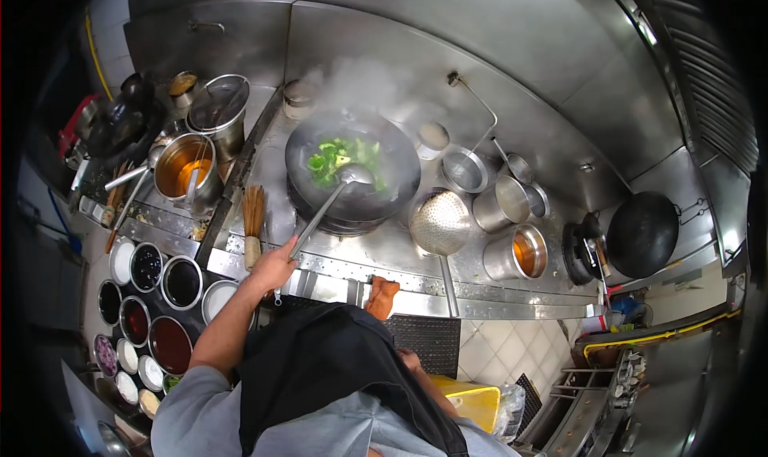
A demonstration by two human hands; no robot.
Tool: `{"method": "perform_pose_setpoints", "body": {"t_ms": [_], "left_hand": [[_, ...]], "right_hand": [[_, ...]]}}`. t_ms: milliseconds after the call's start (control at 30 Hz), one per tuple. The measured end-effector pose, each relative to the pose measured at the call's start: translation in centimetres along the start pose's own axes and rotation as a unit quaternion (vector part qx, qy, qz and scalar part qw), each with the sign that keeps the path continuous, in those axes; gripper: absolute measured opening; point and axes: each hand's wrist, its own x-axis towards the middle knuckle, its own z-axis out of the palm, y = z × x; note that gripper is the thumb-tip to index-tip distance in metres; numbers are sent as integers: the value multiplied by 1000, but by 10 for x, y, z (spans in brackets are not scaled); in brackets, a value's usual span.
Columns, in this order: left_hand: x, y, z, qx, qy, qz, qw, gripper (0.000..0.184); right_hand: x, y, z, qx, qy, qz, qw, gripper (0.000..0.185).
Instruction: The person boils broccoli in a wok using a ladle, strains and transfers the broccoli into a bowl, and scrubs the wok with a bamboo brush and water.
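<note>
Steam rises from a dark wok (300, 157) on the stove, with chopped green vegetables (326, 163) inside. My left hand (274, 267) is closed round the handle of a metal ladle (354, 175), whose bowl rests among the greens. Low beside the black apron is my right hand (410, 359), away from the wok; its fingers are mostly hidden. An orange-brown cloth (382, 297) lies over the counter's front edge between the two hands.
Right of the wok lie a perforated strainer (440, 221) and a pot of orange liquid (524, 253). A bamboo brush (254, 225) and oil pot (186, 169) stand left. Sauce bowls (170, 345) fill the lower left. A yellow bin (472, 401) is below right.
</note>
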Motion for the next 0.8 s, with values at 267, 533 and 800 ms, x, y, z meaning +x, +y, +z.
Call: {"method": "perform_pose_setpoints", "body": {"t_ms": [267, 533, 800], "left_hand": [[-2, -47, 97, -245, -46, -53, 967, 72], [-29, -23, 94, -246, -19, -80, 966, 52], [-31, -21, 86, -236, -15, -87, 968, 42]], "right_hand": [[-1, 40, -1, -84, 6, -3, 996, 33], [-46, 5, 0, -160, 3, -16, 987, 33], [46, 43, -8, -94, -65, -87, 990, 33]]}}
